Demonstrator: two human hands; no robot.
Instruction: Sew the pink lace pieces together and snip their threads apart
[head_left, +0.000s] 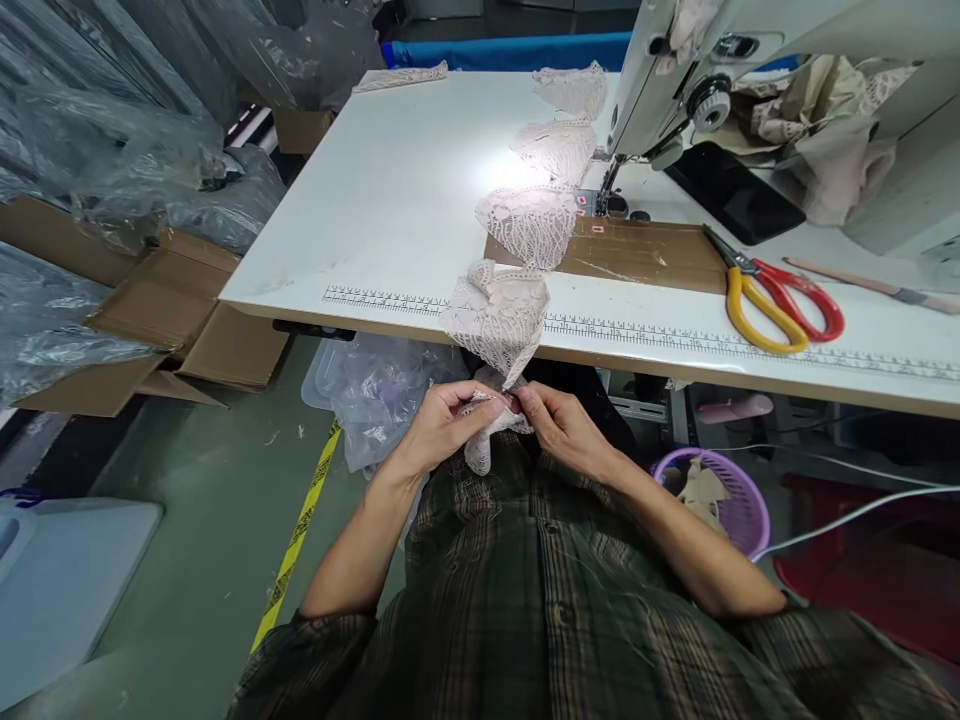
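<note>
Several joined lace pieces (pixel 499 312) trail over the table (pixel 375 190)

Just short of the table's near edge, the left hand (pixel 456 428) pinches their crumpled end between thumb and fingers; the right hand (pixel 568 428) pinches it just beside, fingertips pressed together. From there the lace pieces point away over the table's edge, their long axis leaning slightly right toward the far side. Each is pale pink openwork, netlike and roughly fan-shaped, narrowing toward the hands. Along the table's near edge runs a printed ruler scale (pixel 622 332). On the table's right lie metal scissors (pixel 742 264) with smooth red and yellow handles, and a flat brown cardboard strip (pixel 645 255) reaching under the lace. Farther along the table's right stands a glossy white sewing machine (pixel 847 25).
</note>
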